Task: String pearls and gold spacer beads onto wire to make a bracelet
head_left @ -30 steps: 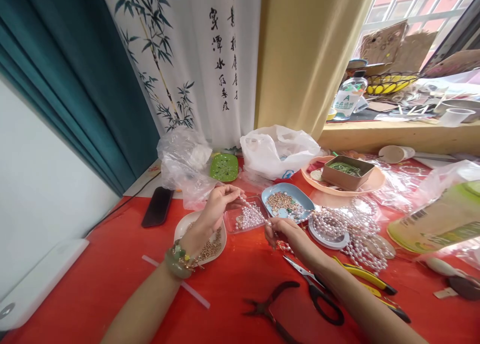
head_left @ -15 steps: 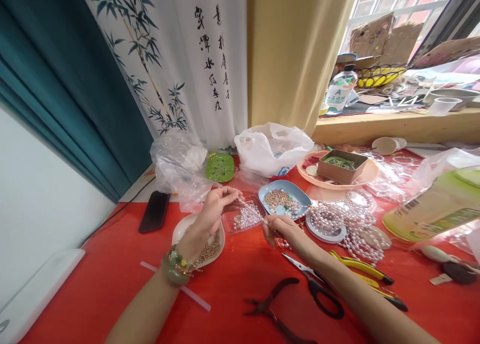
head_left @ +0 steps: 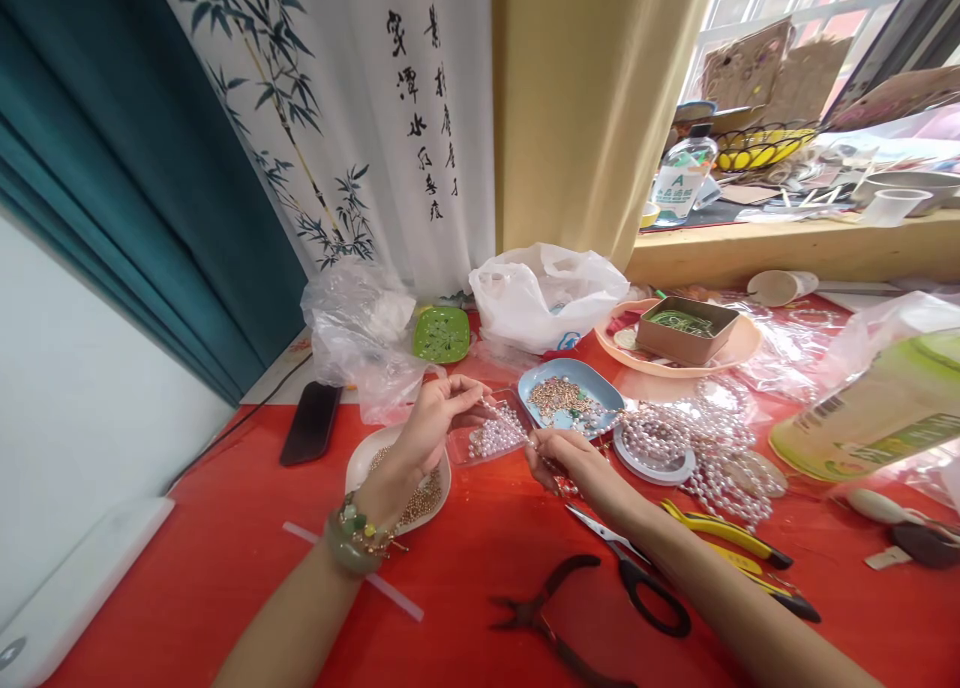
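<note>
My left hand (head_left: 435, 420) hovers over a clear tray of pale pearl beads (head_left: 491, 433), fingertips pinched on one end of a short beaded strand. My right hand (head_left: 566, 460) sits just right of that tray, fingers pinched on the strand's other end. A white dish of small gold beads (head_left: 366, 458) lies under my left wrist, which wears a green bead bracelet. A blue dish of gold findings (head_left: 600, 392) stands just behind my right hand.
Strings of pearls (head_left: 705, 448) pile up on the right of the red table (head_left: 225, 558). Scissors (head_left: 637, 578), dark pliers (head_left: 544, 618) and yellow-handled pliers (head_left: 731, 538) lie near me. A black phone (head_left: 310, 423), plastic bags (head_left: 551, 293), a pink tray with a box (head_left: 679, 333) and a green bottle (head_left: 874, 408) stand around.
Both hands have stayed over the pearl tray, with only small finger movements on the strand. The view has shifted slightly left and up.
</note>
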Demonstrator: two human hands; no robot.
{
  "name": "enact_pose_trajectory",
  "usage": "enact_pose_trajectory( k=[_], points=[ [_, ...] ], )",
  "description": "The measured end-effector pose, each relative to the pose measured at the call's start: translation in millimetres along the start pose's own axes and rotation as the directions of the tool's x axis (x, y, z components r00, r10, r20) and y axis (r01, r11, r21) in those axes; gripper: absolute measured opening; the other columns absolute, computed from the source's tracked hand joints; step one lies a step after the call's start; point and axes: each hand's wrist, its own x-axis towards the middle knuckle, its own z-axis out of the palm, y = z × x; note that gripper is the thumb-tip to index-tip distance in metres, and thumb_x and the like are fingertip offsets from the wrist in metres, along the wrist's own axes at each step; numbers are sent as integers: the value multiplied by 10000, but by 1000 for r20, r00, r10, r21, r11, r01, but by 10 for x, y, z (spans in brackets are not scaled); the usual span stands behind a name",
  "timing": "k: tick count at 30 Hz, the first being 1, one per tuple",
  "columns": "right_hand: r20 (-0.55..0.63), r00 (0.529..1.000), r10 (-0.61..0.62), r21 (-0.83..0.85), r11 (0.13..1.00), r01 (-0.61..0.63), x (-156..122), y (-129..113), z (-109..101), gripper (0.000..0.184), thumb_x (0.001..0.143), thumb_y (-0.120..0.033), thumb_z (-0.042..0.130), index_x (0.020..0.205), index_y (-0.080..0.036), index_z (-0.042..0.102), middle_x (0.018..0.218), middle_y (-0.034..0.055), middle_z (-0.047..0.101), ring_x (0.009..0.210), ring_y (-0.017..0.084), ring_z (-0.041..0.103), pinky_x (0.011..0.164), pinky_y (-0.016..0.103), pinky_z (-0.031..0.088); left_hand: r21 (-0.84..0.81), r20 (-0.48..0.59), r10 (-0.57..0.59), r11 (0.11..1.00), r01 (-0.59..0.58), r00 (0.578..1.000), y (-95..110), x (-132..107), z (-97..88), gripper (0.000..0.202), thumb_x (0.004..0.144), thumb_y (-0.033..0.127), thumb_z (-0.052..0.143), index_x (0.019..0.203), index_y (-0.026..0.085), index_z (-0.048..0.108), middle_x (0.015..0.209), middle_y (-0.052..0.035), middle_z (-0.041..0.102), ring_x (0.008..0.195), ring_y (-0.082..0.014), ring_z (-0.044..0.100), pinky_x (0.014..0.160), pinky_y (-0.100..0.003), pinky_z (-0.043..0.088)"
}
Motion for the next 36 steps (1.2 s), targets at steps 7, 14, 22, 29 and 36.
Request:
enact_pose_trajectory(
  k=[7, 14, 22, 29, 36],
  points=[
    [14, 1000, 27, 18, 999, -27, 3, 29, 6, 173, 709, -225, 339, 614, -185, 478, 459, -96, 195, 424, 86, 122, 411, 240, 117, -37, -5, -10, 999, 10, 1000, 8, 7, 0, 163, 670, 263, 675, 687, 129, 585, 686, -23, 622, 615, -112, 599, 613, -223, 466],
    [6, 1000, 9, -44, 999, -9, 7, 27, -3, 250, 723, -231, 385, 489, -183, 460, 401, -66, 305, 411, 85, 233, 438, 253, 170, -34, 0, -34, 999, 34, 999, -41, 7, 8, 152, 674, 243, 672, 702, 114, 599, 686, -28, 610, 563, -97, 591, 577, -204, 464],
    [-9, 998, 57, 4, 998, -57, 1, 28, 19, 190, 684, -223, 347, 599, -173, 509, 454, -89, 201, 415, 83, 131, 411, 244, 116, -33, 37, -49, 998, 51, 998, -74, 3, 1, 157, 713, 272, 641, 714, 124, 587, 660, -22, 604, 570, -97, 588, 592, -203, 464],
    [-57, 996, 63, -40, 997, -65, 30, 43, 14, 247, 702, -260, 377, 522, -173, 523, 364, -95, 233, 375, 72, 139, 402, 245, 125, -46, 39, -49, 998, 51, 998, -56, -5, 21, 147, 684, 248, 665, 678, 122, 590, 653, -11, 584, 556, -90, 576, 583, -197, 457],
    [-21, 997, 75, -51, 996, -76, 26, -3, 33, 225, 658, -222, 371, 445, -190, 436, 424, -23, 443, 398, 84, 324, 424, 247, 209, -34, 72, -114, 993, 117, 991, -47, -49, 58, 157, 650, 249, 690, 675, 135, 585, 657, -20, 589, 586, -114, 587, 577, -212, 460]
  ],
)
